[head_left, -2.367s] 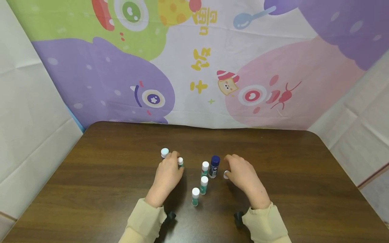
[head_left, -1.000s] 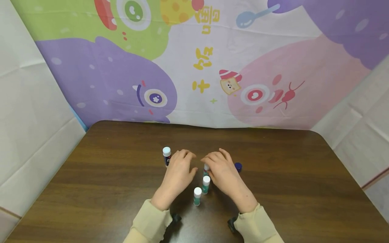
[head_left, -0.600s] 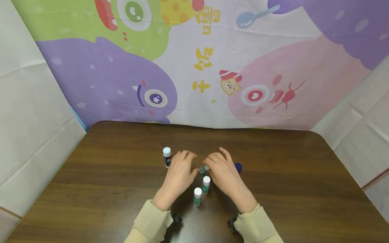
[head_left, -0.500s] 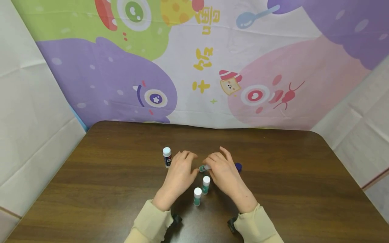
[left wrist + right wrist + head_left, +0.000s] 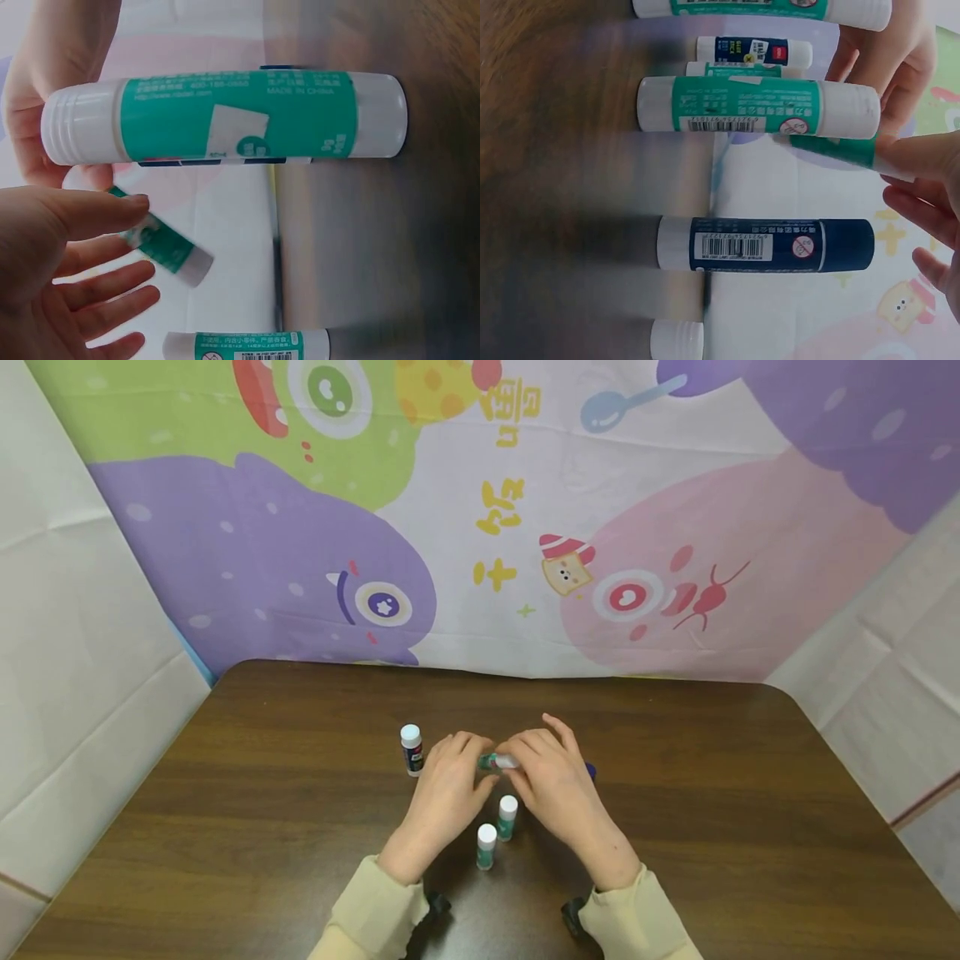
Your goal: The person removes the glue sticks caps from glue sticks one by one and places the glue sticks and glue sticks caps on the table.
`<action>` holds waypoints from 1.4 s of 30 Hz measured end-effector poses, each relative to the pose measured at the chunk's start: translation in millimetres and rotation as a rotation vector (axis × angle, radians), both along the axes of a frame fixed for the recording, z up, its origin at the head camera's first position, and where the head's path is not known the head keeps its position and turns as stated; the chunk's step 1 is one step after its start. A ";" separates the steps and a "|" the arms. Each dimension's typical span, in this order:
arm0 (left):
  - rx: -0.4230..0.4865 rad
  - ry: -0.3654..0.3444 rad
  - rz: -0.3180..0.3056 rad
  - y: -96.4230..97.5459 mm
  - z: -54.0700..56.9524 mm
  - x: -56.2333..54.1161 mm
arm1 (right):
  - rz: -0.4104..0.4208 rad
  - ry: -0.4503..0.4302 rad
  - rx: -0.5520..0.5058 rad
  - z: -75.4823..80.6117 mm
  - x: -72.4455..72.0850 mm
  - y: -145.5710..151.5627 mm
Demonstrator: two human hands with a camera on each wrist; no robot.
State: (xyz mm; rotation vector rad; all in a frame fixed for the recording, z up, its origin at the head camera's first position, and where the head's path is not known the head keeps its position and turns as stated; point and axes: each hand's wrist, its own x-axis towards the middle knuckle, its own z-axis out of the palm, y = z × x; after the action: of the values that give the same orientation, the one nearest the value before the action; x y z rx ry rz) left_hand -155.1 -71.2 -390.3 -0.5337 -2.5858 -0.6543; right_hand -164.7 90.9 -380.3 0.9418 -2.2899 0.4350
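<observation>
My right hand pinches the white cap end of a green-labelled glue stick and holds it almost level. The stick's base points toward my left hand, whose thumb and fingers are spread around that end. In the head view a gap shows between the left thumb and the stick. In the left wrist view the held stick slants past the left thumb and fingertips, blurred. Two more green glue sticks, one farther and one nearer, stand upright in front of the hands.
A navy glue stick with a white cap stands left of my left hand. A navy-capped one is mostly behind my right hand. In the right wrist view a small white cap sits on the brown table. Patterned cloth hangs behind.
My right hand grasped an upright green glue stick, tipped it over and raised it, its base turning left. The left hand, beside another stick earlier, moved right toward it.
</observation>
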 end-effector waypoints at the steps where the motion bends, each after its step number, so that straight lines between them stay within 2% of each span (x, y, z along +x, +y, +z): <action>1: 0.006 0.007 -0.005 0.3 0.0 0.2 | 0.006 0.000 -0.013 0.2 0.2 -0.4; 9: 0.069 0.081 -0.020 0.9 1.9 0.2 | 0.058 -0.032 -0.106 5.1 3.0 -2.1; 14: 0.106 0.132 -0.025 0.6 5.5 0.4 | 0.063 -0.112 -0.144 9.9 6.0 -2.4; 24: 0.040 0.170 0.002 -0.7 11.9 4.5 | 0.073 -0.190 -0.172 11.4 8.7 -2.6; 33: 0.035 0.216 -0.023 -1.8 13.3 3.4 | 0.095 -0.203 -0.217 11.3 9.4 -2.8; 42: 0.020 0.215 -0.046 -3.1 11.5 2.5 | 0.097 -0.222 -0.191 12.2 9.9 -2.2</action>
State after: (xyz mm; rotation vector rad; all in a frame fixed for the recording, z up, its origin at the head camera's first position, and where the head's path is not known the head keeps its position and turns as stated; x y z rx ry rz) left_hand -152.6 -74.3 -378.8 -0.6234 -2.3700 -0.6014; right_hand -154.8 88.7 -368.1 0.9498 -2.3526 0.8221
